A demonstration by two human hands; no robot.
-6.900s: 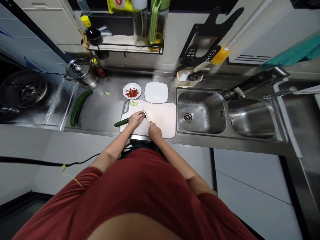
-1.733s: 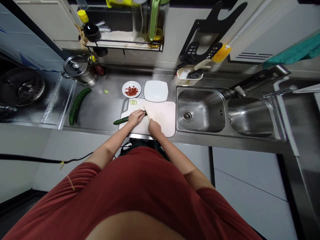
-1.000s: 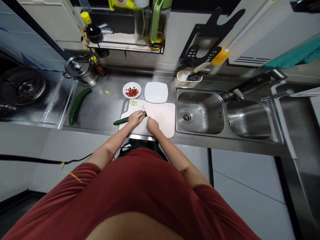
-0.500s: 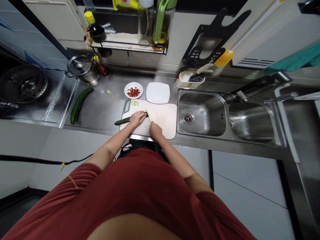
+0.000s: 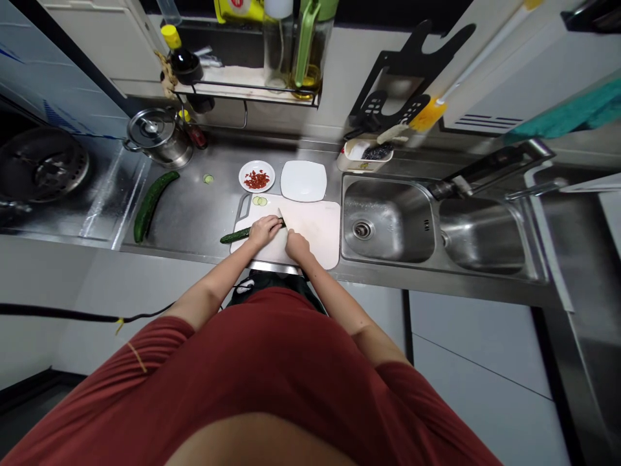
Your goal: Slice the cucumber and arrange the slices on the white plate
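Note:
A dark green cucumber (image 5: 235,236) lies across the left part of the white cutting board (image 5: 315,226), one end sticking out past the board's edge. My left hand (image 5: 264,230) is closed over it near its right end. In my right hand (image 5: 297,246) is the handle of a knife (image 5: 282,217), whose blade stands at the cucumber's right end, beside my left fingertips. Two or so pale cucumber slices (image 5: 259,201) lie near the board's handle. The handle of the knife is mostly hidden by my fingers.
Behind the board stand a bowl of chopped red pieces (image 5: 256,180) and a white square plate (image 5: 303,181). Another cucumber (image 5: 152,206) and a cut end piece (image 5: 208,178) lie left. A steel pot (image 5: 158,137) stands behind. The double sink (image 5: 388,220) adjoins right.
The whole view has shifted slightly. My right hand and the knife have moved a little closer to my left hand, which still holds the cucumber.

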